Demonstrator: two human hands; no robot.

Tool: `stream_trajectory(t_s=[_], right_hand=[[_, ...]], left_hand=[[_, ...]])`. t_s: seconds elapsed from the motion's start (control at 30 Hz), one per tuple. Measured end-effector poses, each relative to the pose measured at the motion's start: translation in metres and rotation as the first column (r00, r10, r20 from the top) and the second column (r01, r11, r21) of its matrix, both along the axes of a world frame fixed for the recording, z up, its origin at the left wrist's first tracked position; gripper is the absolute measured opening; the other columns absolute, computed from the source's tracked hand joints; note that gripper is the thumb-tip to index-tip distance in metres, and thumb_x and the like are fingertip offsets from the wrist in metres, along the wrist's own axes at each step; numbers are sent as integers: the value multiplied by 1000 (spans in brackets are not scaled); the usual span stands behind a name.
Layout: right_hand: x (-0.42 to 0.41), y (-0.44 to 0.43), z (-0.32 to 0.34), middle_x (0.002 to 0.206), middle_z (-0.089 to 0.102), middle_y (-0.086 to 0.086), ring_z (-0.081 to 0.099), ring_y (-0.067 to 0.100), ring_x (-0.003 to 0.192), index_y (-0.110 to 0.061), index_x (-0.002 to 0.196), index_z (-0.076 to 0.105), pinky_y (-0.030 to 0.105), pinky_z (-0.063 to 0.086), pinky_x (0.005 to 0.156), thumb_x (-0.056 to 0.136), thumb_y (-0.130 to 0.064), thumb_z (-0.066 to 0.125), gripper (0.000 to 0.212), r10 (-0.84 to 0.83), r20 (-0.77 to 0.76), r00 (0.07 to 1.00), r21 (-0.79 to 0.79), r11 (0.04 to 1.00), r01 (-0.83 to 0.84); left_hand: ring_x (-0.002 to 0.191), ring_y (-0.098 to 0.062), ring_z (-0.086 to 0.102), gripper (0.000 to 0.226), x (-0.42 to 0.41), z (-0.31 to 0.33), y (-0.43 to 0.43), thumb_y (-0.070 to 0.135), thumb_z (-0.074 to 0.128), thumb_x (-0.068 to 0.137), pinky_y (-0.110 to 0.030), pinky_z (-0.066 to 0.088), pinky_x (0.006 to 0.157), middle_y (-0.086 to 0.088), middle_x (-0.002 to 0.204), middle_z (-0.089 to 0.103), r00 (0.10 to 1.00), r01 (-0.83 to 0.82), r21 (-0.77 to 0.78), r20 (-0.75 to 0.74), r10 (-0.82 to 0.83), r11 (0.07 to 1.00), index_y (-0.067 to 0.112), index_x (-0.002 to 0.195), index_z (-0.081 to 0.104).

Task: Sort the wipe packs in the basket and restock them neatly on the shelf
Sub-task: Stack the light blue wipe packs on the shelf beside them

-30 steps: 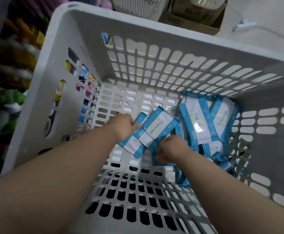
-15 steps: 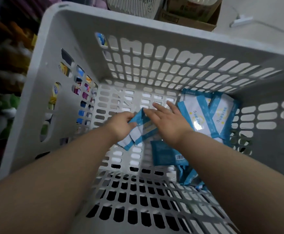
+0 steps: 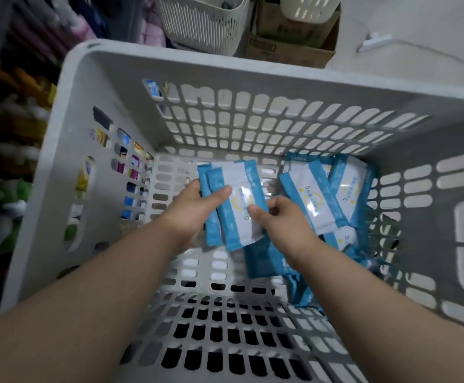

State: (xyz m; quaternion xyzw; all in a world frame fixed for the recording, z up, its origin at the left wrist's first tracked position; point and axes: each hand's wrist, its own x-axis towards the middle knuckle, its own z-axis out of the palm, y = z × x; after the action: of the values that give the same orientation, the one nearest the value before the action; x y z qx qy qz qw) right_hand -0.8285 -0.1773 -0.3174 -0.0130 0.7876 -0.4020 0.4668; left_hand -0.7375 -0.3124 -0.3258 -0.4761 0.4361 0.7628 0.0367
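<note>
- You are in the sorting stage and, by my reading, early in the job: no pack in this view has reached the shelf [image 3: 12, 150], which shows only as a blurred row of colourful goods on your left, beyond the basket [image 3: 225, 64].
- Your left hand [image 3: 190, 214] grips a small stack of wipe packs [image 3: 237, 189], with the thumb laid across the top pack's printed face and the fingers hidden underneath.
- Your right hand [image 3: 284, 223] pinches the same stack at its lower right edge, thumb on the face and fingers curled round the side, which looks like squaring it up.
- The stack hangs inside the basket, above its slotted floor and toward the far wall. At least two packs are in it, perhaps three. Their blue edges are fanned rather than flush, so that bundle is not yet tidy.
- The loose packs [image 3: 327, 194] lie overlapping and tilted in the far right corner, well short of sorted.
- One face-down pack [image 3: 266, 261] lies on the floor just under your right wrist, and more blue wrapping trails along the right wall toward you. I cannot count how many packs are there.
- What I judge is left: gather the remaining packs, turn them all the same way up, even the edges, then carry them across and line them up on the shelf. That is most of the task.
</note>
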Motion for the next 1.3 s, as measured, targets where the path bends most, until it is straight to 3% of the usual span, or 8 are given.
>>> stream_trajectory(t_s=[0.13, 0.3, 0.53, 0.63, 0.83, 1.03, 1.17, 1.3], right_hand=[[-6, 13, 16, 104, 63, 6, 65, 19, 88, -14, 111, 46, 35, 54, 77, 79, -19, 74, 43, -134, 37, 990, -13, 991, 134], [-32, 48, 48, 95, 71, 7, 70, 24, 82, -14, 111, 57, 44, 58, 77, 83, -14, 70, 30, -167, 64, 984, 5, 986, 167], [-61, 103, 89, 111, 63, 4, 57, 21, 95, -17, 130, 47, 25, 38, 73, 90, -22, 61, 43, 162, -588, 792, 343, 937, 63], [-64, 114, 95, 94, 54, -7, 50, 14, 84, -21, 129, 48, 26, 39, 73, 90, -21, 61, 41, 139, -608, 781, 312, 947, 74], [-68, 114, 84, 115, 63, 5, 58, 26, 103, -19, 132, 45, 23, 36, 72, 89, -25, 62, 46, 192, -569, 799, 354, 935, 27], [-69, 104, 75, 123, 61, 5, 57, 26, 111, -19, 134, 43, 23, 37, 78, 89, -25, 62, 49, 186, -511, 839, 346, 938, 3], [-69, 100, 73, 123, 60, 3, 56, 23, 109, -20, 133, 44, 22, 38, 78, 90, -25, 62, 48, 195, -491, 849, 327, 945, -28], [-70, 97, 68, 123, 60, 6, 57, 21, 101, -21, 134, 43, 25, 40, 75, 89, -27, 63, 49, 204, -469, 859, 329, 943, -44]], left_hand=[[102, -23, 66, 16, -8, 5, 25, 11, 56, 93, -41, 52, 89, -6, 110, 69, 994, 85, 56, -72, -81, 995, 16, 108, 57], [122, -9, 48, 58, -21, 2, 47, 73, 34, 84, -37, 32, 109, 22, 131, 48, 867, 498, -102, 71, -493, 861, 42, 132, 43], [122, -25, 43, 72, -32, -41, 72, 56, 63, 80, -41, 39, 100, -5, 132, 46, 296, 930, -366, 673, -678, 43, 20, 137, 36], [112, -25, 48, 61, -31, -46, 82, 45, 68, 81, -38, 40, 93, -6, 122, 48, 167, 915, -370, 711, -683, -160, 16, 127, 40], [95, -18, 49, 18, -37, -33, 59, 31, 63, 88, -29, 40, 80, 1, 105, 49, 218, 895, -443, 518, -827, -41, 22, 95, 49], [71, -26, 53, 3, -18, -7, 19, 15, 66, 80, -33, 37, 65, -4, 81, 61, 346, 184, -753, 651, -676, -631, 15, 81, 64], [56, -22, 53, 31, 10, -18, 7, 38, 49, 84, -28, 42, 60, 1, 61, 58, 142, 248, -706, 704, -696, -663, 20, 61, 59], [72, -30, 60, 24, 17, -35, -3, 16, 45, 88, -38, 51, 62, -8, 79, 64, 457, 672, -687, 679, -575, -277, 12, 91, 68]])
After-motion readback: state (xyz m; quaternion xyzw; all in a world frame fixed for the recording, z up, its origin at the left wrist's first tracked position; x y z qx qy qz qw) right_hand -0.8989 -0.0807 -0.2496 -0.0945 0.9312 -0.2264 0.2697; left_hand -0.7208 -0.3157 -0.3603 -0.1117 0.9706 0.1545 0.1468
